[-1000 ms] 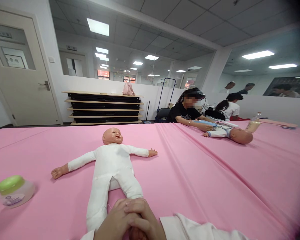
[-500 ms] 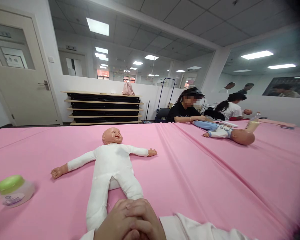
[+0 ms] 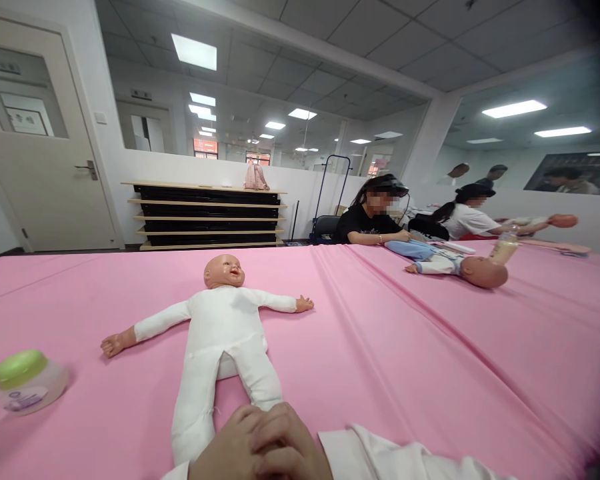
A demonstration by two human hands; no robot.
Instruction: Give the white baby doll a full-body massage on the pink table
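A baby doll in a white suit lies face up on the pink tablecloth, arms spread, head away from me. My left hand and my right hand are clasped together at the bottom edge, right over left, just at the ends of the doll's legs. The doll's feet are hidden behind my hands. I cannot see anything held between the fingers. A white sleeve covers my right forearm.
A small jar with a green lid stands at the left. At the far right a seated person in black has a second doll and a bottle nearby; another person holds up a third doll. Black shelves and a door line the back wall.
My clasped hands have slid slightly down and toward me. The person at the far right has lifted a doll out to the right.
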